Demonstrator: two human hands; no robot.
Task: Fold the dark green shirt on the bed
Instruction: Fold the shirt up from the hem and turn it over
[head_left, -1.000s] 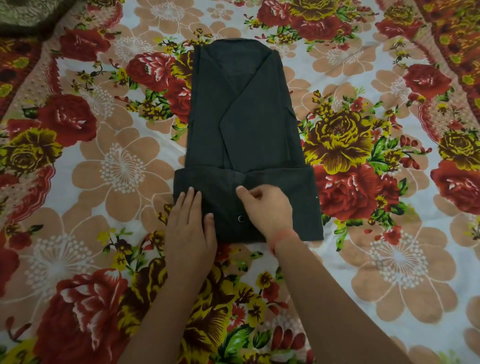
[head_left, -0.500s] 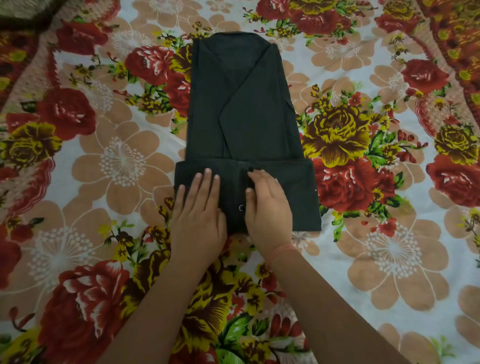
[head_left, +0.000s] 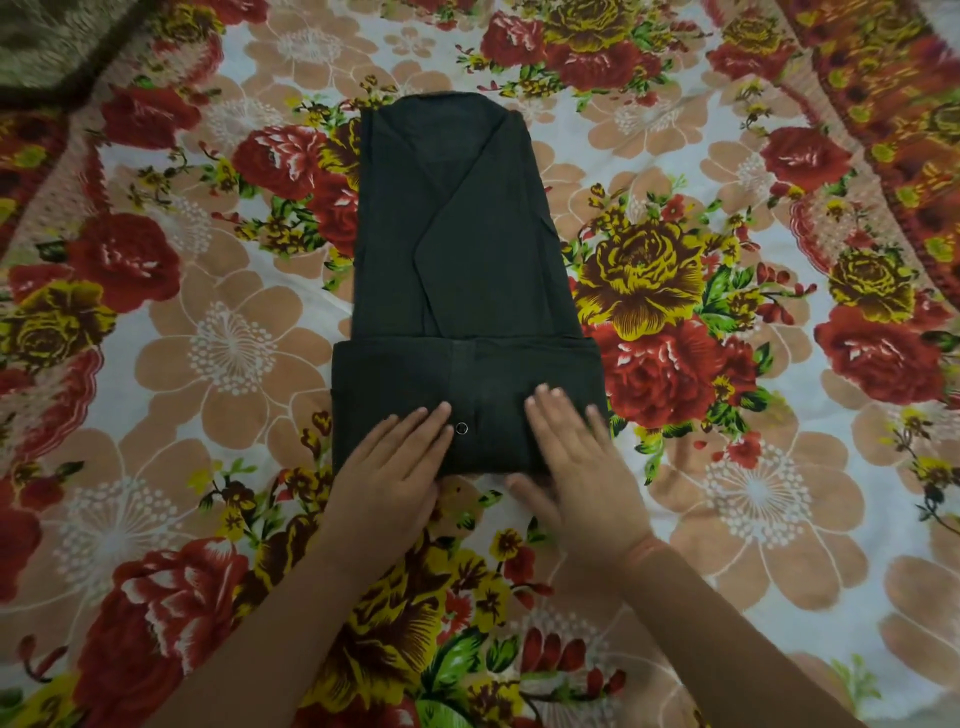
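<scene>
While the straight fingers (head_left: 428, 418) of the left hand (head_left: 395, 467) lie flat on the dark green fabric shirt (head_left: 467, 260), gripping nothing, the right hand (head_left: 576, 462) presses beside them, fingers spread and straight, thumb at the near edge. A small round metal snap button (head_left: 461, 428) shows between the hands. Both rest on the shirt's turned-up lower band. Folded into a narrow oblong, the shirt lies flat mid-bed on a white floral-printed cloth sheet (head_left: 156, 364) with red, yellow and peach blooms. An orange thread (head_left: 644, 551) circles the right wrist.
</scene>
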